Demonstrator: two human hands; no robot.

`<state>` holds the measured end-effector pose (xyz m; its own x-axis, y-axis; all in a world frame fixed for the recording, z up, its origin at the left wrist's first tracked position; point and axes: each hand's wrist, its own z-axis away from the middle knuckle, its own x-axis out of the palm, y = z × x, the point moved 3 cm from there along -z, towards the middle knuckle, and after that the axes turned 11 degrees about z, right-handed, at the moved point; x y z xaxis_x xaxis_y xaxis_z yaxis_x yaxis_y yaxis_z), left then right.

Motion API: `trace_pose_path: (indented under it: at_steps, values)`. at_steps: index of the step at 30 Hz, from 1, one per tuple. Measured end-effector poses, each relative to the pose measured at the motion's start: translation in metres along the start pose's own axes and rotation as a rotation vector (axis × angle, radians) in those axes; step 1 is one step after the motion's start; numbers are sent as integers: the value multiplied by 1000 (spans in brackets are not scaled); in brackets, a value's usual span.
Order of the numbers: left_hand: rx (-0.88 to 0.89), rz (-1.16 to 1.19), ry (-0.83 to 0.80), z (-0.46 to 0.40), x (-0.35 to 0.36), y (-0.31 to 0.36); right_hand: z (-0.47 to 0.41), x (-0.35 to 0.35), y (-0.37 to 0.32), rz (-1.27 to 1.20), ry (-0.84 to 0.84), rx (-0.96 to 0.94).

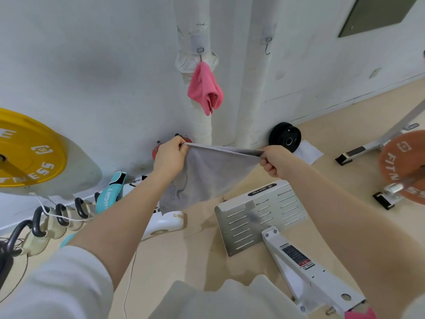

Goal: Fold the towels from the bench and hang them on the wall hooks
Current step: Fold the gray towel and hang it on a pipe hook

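Note:
A grey towel [202, 178] hangs stretched between both hands in front of the wall. My left hand [170, 156] pinches its left top corner and my right hand [274, 161] pinches its right top corner. A pink towel [204, 88] hangs bunched from a hook [200, 50] on the wrapped white pipe. A second hook [267, 46], on the wall to the right, is bare. Another pink cloth [360, 315] shows at the bottom right edge beside the bench frame.
A white bench frame [299, 256] with a slotted metal plate stands on the floor at lower right. A yellow weight plate [25, 150] is at left, an orange one [404, 164] at right, a black one [285, 137] by the wall. Kettlebells [55, 219] line the lower left.

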<state>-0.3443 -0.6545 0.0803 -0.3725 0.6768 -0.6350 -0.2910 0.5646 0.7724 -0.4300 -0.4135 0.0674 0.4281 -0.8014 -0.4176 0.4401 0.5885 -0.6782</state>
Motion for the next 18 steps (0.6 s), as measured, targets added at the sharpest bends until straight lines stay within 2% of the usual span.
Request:
trace_pose_path:
  at_steps: [2, 4, 6, 9, 13, 16, 18]
  values:
    - [3, 17, 1, 0, 16, 9, -3, -17, 4, -362, -118, -15]
    - [-4, 49, 5, -1, 31, 20, -4, -33, 11, -577, -161, -26]
    - [-26, 68, -8, -3, 45, 31, -3, -48, 16, -698, -177, -51]
    - [-113, 151, -19, -2, 61, 49, -12, -77, 23, -782, -198, -212]
    - [-242, 343, -70, 1, 83, 68, -21, -107, 33, -450, -50, -386]
    - [-335, 508, -95, 2, 98, 84, -24, -126, 39, -177, 184, -430]
    - [-444, 504, -121, 1, 109, 90, -25, -141, 42, -3, 326, -437]
